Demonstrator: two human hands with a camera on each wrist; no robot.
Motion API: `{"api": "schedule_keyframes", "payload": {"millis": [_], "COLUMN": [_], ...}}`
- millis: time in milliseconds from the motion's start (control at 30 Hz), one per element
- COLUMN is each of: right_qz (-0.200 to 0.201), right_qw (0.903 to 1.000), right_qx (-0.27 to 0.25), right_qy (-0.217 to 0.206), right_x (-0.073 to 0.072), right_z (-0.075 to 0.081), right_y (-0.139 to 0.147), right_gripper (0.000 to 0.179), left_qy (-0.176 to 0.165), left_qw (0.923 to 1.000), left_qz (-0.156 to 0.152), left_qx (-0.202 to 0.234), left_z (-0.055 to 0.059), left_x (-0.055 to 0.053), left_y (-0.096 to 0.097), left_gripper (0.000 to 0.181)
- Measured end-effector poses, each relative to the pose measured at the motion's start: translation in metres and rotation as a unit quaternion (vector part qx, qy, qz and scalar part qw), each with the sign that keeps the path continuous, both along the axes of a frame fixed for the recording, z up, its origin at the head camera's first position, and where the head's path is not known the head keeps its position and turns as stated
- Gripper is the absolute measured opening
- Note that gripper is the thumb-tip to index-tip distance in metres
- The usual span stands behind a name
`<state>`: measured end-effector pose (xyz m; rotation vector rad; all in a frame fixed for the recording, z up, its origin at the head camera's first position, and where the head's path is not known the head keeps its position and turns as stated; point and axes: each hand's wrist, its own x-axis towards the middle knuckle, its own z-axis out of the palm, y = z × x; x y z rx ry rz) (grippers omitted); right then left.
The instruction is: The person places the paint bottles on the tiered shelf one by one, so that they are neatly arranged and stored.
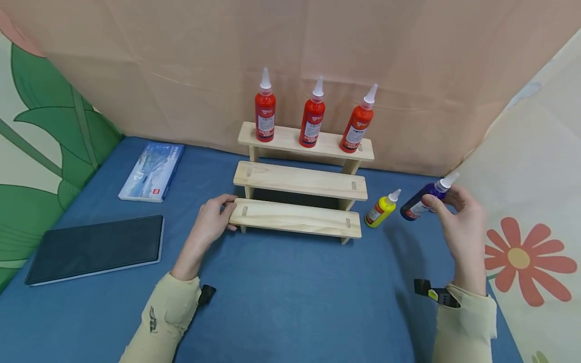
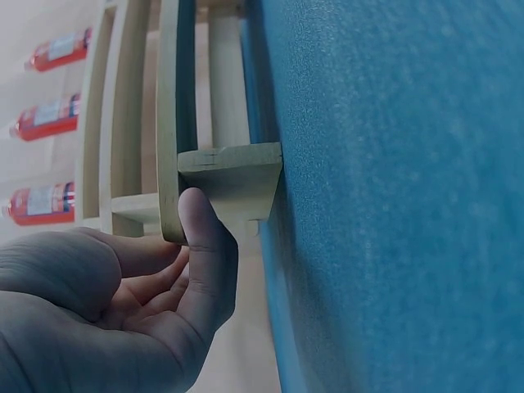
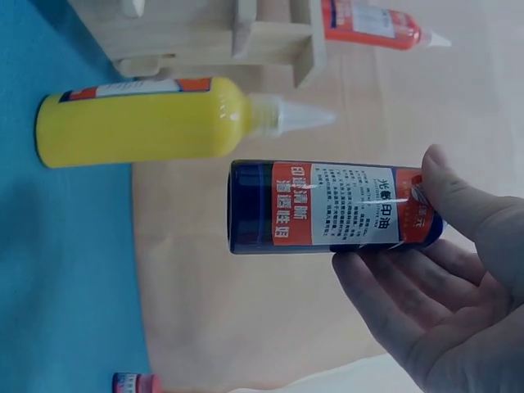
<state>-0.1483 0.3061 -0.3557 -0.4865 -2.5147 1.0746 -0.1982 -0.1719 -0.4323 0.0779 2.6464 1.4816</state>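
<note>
My right hand (image 1: 463, 222) grips a dark blue squeeze bottle (image 3: 327, 205) with a white nozzle, fingers and thumb around its upper part. The blue bottle hangs above the table, its base beside a yellow squeeze bottle (image 1: 380, 209) that stands at the right end of a three-tier wooden shelf (image 1: 299, 180). My left hand (image 1: 213, 217) pinches the left end of the lowest tier (image 2: 170, 123) between thumb and fingers. Three red squeeze bottles, left (image 1: 265, 116), middle (image 1: 312, 122) and right (image 1: 357, 127), stand spaced along the top tier. The two lower tiers are bare.
A blue-and-white box (image 1: 151, 171) lies at the back left of the blue table (image 1: 290, 302). In front of it is a flat dark tablet-like slab (image 1: 95, 249). A beige cloth (image 1: 181, 75) hangs behind the shelf. A small red-capped item (image 3: 135, 383) shows at the right wrist view's bottom.
</note>
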Motion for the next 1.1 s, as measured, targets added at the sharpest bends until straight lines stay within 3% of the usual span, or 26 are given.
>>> {"api": "schedule_keyframes", "payload": {"millis": [300, 533, 1100], "right_qz": [-0.009, 0.006, 0.039], "right_qw": [0.9998, 0.9988, 0.9964], "right_qx": [0.0, 0.019, 0.029], "right_qy": [0.016, 0.044, 0.07], "right_x": [0.007, 0.009, -0.003], "right_z": [0.015, 0.027, 0.047], "right_y": [-0.009, -0.018, -0.039], "right_gripper": [0.054, 0.054, 0.049], "left_qy": [0.001, 0.003, 0.013], "left_qw": [1.0, 1.0, 0.9998], "left_qz": [0.001, 0.003, -0.002], "left_qx": [-0.005, -0.005, -0.013], "left_z": [-0.001, -0.001, 0.0], "left_x": [-0.001, 0.0, 0.001], "left_y": [0.0, 0.0, 0.0], "left_gripper": [0.038, 0.037, 0.036]}}
